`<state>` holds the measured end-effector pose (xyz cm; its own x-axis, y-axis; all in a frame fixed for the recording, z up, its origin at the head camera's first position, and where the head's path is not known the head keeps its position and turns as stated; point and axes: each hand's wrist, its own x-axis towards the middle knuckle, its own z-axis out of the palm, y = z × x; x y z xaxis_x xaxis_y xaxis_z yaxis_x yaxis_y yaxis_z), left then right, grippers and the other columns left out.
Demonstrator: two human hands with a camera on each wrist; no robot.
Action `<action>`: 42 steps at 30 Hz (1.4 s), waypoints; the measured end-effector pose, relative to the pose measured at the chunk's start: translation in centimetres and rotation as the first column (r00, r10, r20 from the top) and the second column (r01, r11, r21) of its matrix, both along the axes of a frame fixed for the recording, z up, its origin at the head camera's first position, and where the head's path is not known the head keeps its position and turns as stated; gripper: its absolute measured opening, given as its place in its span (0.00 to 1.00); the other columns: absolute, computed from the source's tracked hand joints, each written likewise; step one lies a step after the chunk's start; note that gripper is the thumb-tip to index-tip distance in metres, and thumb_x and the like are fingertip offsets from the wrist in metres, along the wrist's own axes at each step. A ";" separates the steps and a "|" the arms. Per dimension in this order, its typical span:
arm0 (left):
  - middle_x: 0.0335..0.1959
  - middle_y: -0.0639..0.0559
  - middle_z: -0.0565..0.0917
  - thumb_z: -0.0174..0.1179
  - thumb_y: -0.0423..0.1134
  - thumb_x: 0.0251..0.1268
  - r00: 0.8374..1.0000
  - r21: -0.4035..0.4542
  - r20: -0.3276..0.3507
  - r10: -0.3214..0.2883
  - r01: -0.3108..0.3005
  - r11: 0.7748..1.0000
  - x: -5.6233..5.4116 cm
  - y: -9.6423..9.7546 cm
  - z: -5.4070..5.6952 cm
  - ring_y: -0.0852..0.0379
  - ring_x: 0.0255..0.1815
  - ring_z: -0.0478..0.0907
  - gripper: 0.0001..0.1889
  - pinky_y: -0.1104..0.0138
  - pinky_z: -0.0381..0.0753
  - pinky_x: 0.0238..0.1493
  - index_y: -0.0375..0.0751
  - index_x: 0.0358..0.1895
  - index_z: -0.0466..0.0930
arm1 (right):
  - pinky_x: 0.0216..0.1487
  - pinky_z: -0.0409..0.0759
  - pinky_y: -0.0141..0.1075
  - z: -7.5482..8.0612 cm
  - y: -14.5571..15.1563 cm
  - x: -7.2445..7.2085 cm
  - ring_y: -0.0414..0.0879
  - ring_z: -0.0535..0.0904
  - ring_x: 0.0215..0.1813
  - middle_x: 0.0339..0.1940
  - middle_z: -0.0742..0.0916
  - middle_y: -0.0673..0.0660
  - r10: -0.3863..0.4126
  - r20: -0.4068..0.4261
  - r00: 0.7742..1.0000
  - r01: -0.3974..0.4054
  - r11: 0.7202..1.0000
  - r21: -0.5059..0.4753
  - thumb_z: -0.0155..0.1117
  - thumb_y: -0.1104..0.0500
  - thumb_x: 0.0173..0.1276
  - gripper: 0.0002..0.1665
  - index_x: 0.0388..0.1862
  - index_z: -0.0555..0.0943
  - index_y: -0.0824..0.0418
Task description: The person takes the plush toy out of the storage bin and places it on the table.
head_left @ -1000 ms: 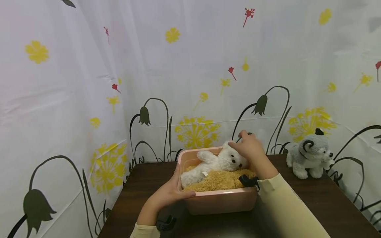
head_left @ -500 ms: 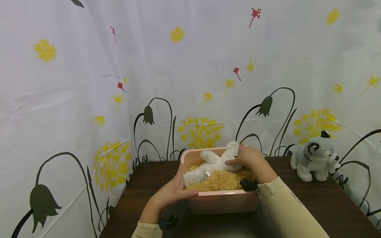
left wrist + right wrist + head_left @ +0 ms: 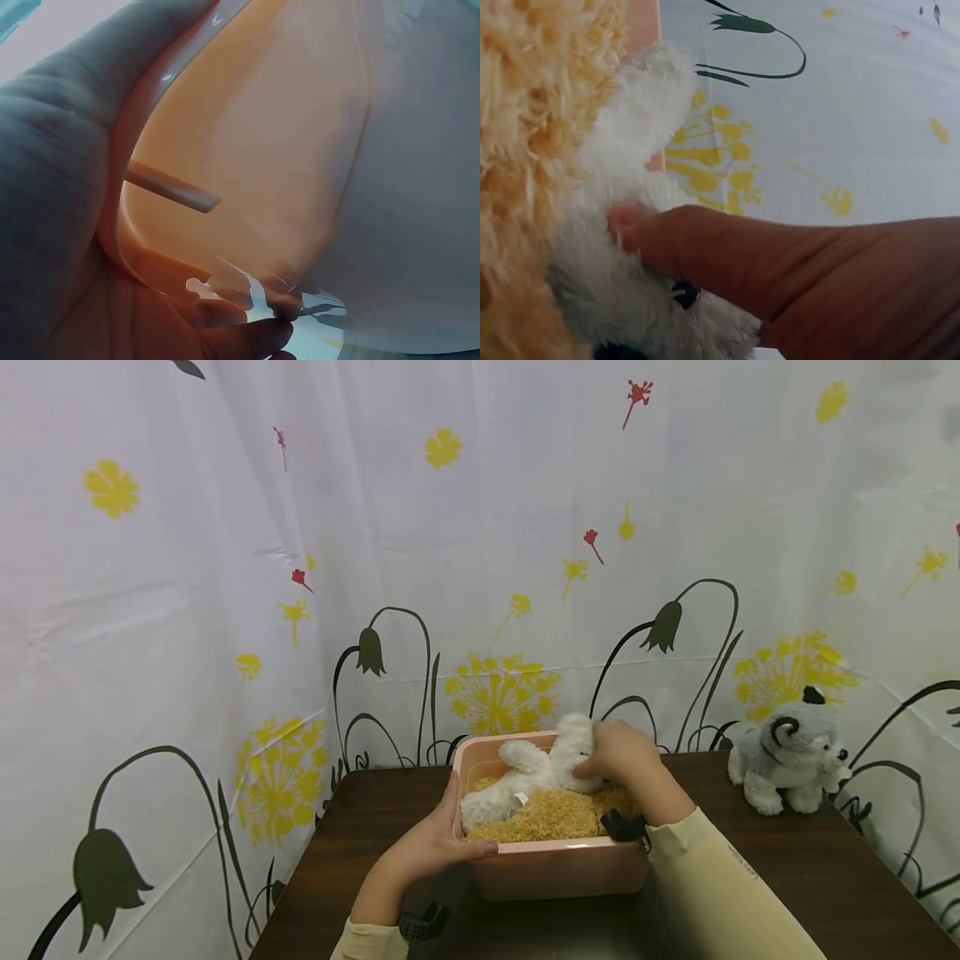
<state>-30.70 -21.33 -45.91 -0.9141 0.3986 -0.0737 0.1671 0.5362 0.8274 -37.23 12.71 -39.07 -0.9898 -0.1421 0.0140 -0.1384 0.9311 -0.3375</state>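
A white stuffed animal (image 3: 546,770) with a dark eye lies in a pink plastic bin (image 3: 558,868), on top of a curly golden-tan plush (image 3: 551,818). My right hand (image 3: 622,760) holds the white toy by its head, covering most of the face. In the right wrist view, the thumb (image 3: 682,236) sinks into the white fur (image 3: 600,255) beside the eye; the other fingers are hidden. At the bin's left front corner, my left hand (image 3: 427,843) grips the rim, its thumb lying along the front edge. The left wrist view shows curled fingers (image 3: 240,337) against the outer wall.
A grey and white stuffed dog (image 3: 791,752) stands at the right of the dark wooden table (image 3: 757,843). Behind the table hangs a white curtain (image 3: 517,485) printed with flowers. Each wrist wears a black device (image 3: 423,922).
My right hand has come down from over the back rim and taken hold of the white stuffed animal's head. The left hand stays on the bin's corner.
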 end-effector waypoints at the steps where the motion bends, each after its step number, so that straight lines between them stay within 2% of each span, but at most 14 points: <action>1: 0.92 0.44 0.26 0.77 0.64 0.64 1.000 0.002 0.001 0.000 0.000 1.000 0.0 0.0 0.0 0.33 0.92 0.41 0.75 0.35 0.59 0.84 0.54 0.89 0.16 | 0.54 0.85 0.60 0.1 -0.2 0.1 0.67 0.85 0.58 0.60 0.89 0.68 0.006 -0.016 1.000 -0.006 1.000 0.010 0.85 0.40 0.61 0.45 0.68 0.82 0.64; 5: 0.92 0.44 0.27 0.77 0.64 0.63 1.000 -0.007 0.004 0.012 -0.012 1.000 0.1 -0.1 0.1 0.33 0.92 0.42 0.75 0.34 0.59 0.84 0.54 0.89 0.17 | 0.57 0.85 0.63 0.5 -0.7 0.8 0.71 0.82 0.66 0.69 0.83 0.73 0.025 -0.036 0.999 -0.024 0.999 0.049 0.85 0.40 0.62 0.53 0.80 0.75 0.63; 8: 0.92 0.43 0.29 0.77 0.64 0.63 1.000 -0.015 -0.004 0.021 -0.021 1.000 0.1 -0.1 0.1 0.33 0.92 0.45 0.75 0.34 0.60 0.83 0.54 0.89 0.18 | 0.59 0.85 0.63 0.7 -0.9 1.1 0.71 0.80 0.69 0.73 0.81 0.74 0.032 -0.023 0.999 -0.031 0.999 0.039 0.85 0.40 0.63 0.57 0.84 0.70 0.61; 12: 0.92 0.43 0.30 0.77 0.65 0.63 1.000 -0.015 -0.008 0.027 -0.027 1.000 0.1 -0.1 0.1 0.33 0.91 0.47 0.75 0.34 0.62 0.82 0.55 0.90 0.18 | 0.63 0.84 0.62 0.7 -0.9 1.1 0.68 0.83 0.67 0.71 0.84 0.70 0.056 -0.032 0.998 -0.055 0.998 0.021 0.84 0.42 0.65 0.58 0.86 0.67 0.62; 14: 0.92 0.44 0.29 0.77 0.65 0.63 1.000 -0.013 -0.004 0.028 -0.028 1.000 0.1 -0.1 0.2 0.33 0.91 0.46 0.75 0.34 0.61 0.83 0.56 0.89 0.18 | 0.59 0.85 0.60 0.7 -0.9 1.0 0.66 0.86 0.62 0.66 0.87 0.68 0.070 -0.054 0.996 -0.070 0.998 0.007 0.85 0.44 0.65 0.55 0.84 0.69 0.62; 16: 0.92 0.44 0.28 0.77 0.65 0.63 1.000 -0.014 -0.002 0.029 -0.029 0.999 0.1 -0.1 0.2 0.33 0.92 0.45 0.75 0.34 0.61 0.83 0.55 0.89 0.18 | 0.51 0.86 0.56 0.7 -0.9 1.0 0.63 0.88 0.53 0.58 0.90 0.65 0.080 -0.084 0.993 -0.081 0.997 -0.007 0.86 0.46 0.65 0.49 0.78 0.74 0.60; 19: 0.92 0.45 0.27 0.77 0.65 0.63 1.000 -0.013 0.005 0.029 -0.029 1.000 0.2 -0.2 0.2 0.33 0.92 0.44 0.75 0.34 0.60 0.83 0.55 0.89 0.17 | 0.39 0.81 0.50 0.6 -1.0 1.0 0.55 0.85 0.40 0.42 0.89 0.58 0.083 -0.126 0.989 -0.087 0.996 -0.025 0.86 0.47 0.64 0.38 0.67 0.78 0.56; 21: 0.92 0.45 0.27 0.77 0.65 0.63 1.000 -0.012 0.006 0.028 -0.028 1.000 0.2 -0.2 0.2 0.33 0.92 0.43 0.75 0.34 0.59 0.84 0.54 0.89 0.17 | 0.36 0.77 0.47 0.6 -1.1 1.0 0.52 0.81 0.35 0.37 0.87 0.54 0.087 -0.142 0.986 -0.093 0.995 -0.038 0.86 0.48 0.64 0.35 0.63 0.78 0.55; 24: 0.92 0.45 0.27 0.77 0.65 0.63 1.000 -0.017 0.008 0.030 -0.030 0.999 0.2 -0.2 0.1 0.33 0.92 0.44 0.76 0.34 0.60 0.83 0.56 0.89 0.16 | 0.34 0.72 0.45 0.7 -1.1 1.1 0.50 0.78 0.33 0.34 0.85 0.52 0.094 -0.172 0.981 -0.104 0.993 -0.049 0.86 0.49 0.64 0.33 0.62 0.78 0.54; 30: 0.92 0.43 0.28 0.77 0.66 0.62 1.000 -0.023 0.000 0.031 -0.031 0.999 0.2 0.0 0.2 0.32 0.91 0.46 0.76 0.34 0.61 0.83 0.59 0.88 0.15 | 0.33 0.71 0.44 1.0 -1.3 1.4 0.50 0.78 0.32 0.37 0.86 0.54 0.089 -0.245 0.966 -0.109 0.992 -0.070 0.85 0.50 0.65 0.36 0.67 0.78 0.52; 36: 0.92 0.42 0.29 0.77 0.66 0.63 1.000 -0.027 -0.008 0.025 -0.025 0.999 0.1 0.1 0.3 0.32 0.91 0.47 0.76 0.34 0.62 0.82 0.59 0.88 0.15 | 0.33 0.75 0.44 1.7 -1.4 1.7 0.50 0.80 0.34 0.43 0.86 0.56 0.064 -0.295 0.953 -0.098 0.990 -0.105 0.86 0.50 0.64 0.35 0.67 0.79 0.49; 38: 0.92 0.42 0.27 0.77 0.65 0.63 1.000 -0.015 -0.010 0.013 -0.014 1.000 0.0 0.1 0.2 0.32 0.91 0.45 0.76 0.34 0.61 0.83 0.58 0.88 0.15 | 0.35 0.77 0.45 2.0 -1.4 1.9 0.50 0.81 0.35 0.46 0.86 0.57 0.052 -0.323 0.945 -0.095 0.989 -0.117 0.86 0.50 0.64 0.35 0.67 0.80 0.50; 42: 0.91 0.43 0.25 0.76 0.66 0.64 1.000 -0.017 -0.016 -0.006 0.005 1.000 -0.2 0.1 0.1 0.31 0.91 0.47 0.75 0.35 0.64 0.82 0.56 0.89 0.15 | 0.34 0.77 0.45 2.4 -1.4 2.3 0.50 0.80 0.32 0.49 0.86 0.57 0.017 -0.378 0.925 -0.088 0.981 -0.171 0.86 0.50 0.63 0.35 0.67 0.80 0.50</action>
